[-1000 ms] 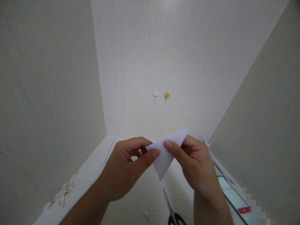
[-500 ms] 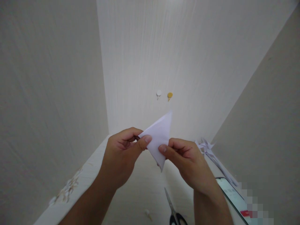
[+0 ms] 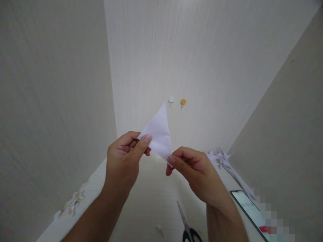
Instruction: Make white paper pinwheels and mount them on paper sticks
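Note:
A white sheet of paper folded into a triangle is held up in front of me, its sharp tip pointing upward. My left hand pinches its left corner, thumb on the near face and fingers behind. The lower right corner sits between the thumb and fingers of my right hand. Below the hands, a pair of scissors with black handles lies on the white table, its blade pointing away from me. The far side of the paper is hidden.
Right of my hands lie white folded-paper pieces with long stems and a phone with its screen lit. Small pale bits line the left edge. A white hook and a yellow hook are on the back wall.
The paper triangle has moved left and up and turned a little. My left hand moved left with it, and my right hand's grip has slid down to the lower corner.

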The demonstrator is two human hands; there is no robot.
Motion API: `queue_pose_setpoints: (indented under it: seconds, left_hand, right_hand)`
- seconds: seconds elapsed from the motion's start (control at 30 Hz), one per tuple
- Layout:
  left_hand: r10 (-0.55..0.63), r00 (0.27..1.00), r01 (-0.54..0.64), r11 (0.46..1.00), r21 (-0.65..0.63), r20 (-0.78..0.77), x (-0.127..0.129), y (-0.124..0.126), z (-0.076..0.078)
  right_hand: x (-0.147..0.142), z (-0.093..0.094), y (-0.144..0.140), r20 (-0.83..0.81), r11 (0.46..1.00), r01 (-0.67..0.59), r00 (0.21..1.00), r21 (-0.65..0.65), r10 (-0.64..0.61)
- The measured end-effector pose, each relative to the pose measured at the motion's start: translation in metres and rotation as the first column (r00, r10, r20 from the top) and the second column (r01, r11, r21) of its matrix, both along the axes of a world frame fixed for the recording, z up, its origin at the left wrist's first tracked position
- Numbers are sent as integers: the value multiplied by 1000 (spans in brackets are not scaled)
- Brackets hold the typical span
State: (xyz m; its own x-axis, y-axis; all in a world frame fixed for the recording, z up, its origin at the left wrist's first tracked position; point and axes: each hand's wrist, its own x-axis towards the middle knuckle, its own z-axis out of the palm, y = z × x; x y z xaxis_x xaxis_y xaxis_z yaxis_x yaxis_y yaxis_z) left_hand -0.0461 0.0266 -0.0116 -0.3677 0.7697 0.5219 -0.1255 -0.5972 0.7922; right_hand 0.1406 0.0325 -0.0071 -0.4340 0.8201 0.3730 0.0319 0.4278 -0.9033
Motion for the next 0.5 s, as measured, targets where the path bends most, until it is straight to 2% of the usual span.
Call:
queue_pose_setpoints:
  seconds: [0.1,0.27,0.4,0.5]
  left_hand:
    - [8,1000,-7,1000,-13,4,0,0,0]
    - [-2,1000,2,1000,-14,0,-1,2,0]
    - [-14,1000,14,1000,-22,5,-2,4,-1]
    - [-20,1000,20,999,-33,-2,-2,5,-2]
  right_hand:
    - [0,1,0,25,999,-51,998,8,51]
    - [2,3,0,112,999,-6,994,36,2]
    - [4,3,1,122,997,-71,990,14,69]
    - [7,3,0,134,997,-70,989,23,66]
